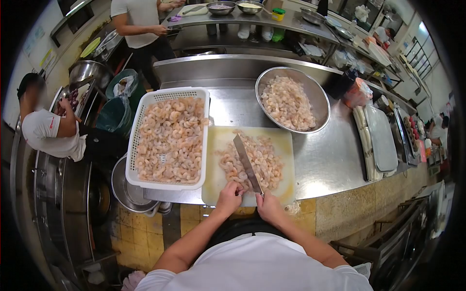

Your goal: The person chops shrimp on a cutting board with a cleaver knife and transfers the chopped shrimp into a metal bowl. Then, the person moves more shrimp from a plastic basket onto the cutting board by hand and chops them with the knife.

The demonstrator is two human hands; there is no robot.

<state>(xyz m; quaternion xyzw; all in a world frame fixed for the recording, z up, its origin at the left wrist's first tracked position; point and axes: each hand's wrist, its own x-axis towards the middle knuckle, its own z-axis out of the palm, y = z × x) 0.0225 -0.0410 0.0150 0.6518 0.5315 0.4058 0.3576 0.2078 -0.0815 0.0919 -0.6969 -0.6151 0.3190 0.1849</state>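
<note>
My right hand (270, 206) is closed around the handle of a broad kitchen knife (248, 164). Its blade slants up and to the left over a pile of peeled shrimp (268, 162) on a pale cutting board (213, 145). Left of the blade, my left hand (229, 198) has its fingers curled together at the near edge of the pile; what they pinch is too small to make out. A white perforated basket (206, 140) full of peeled shrimp stands left of the board. Behind the board's right side, a steel bowl (321, 112) holds more shrimp in pieces.
The board lies on a steel table (335, 160) with a raised back edge. A grey tray lid (380, 138) lies to the right. A metal pot (133, 186) sits low at the left. One person (51, 121) works at left, another (138, 24) at the back counter.
</note>
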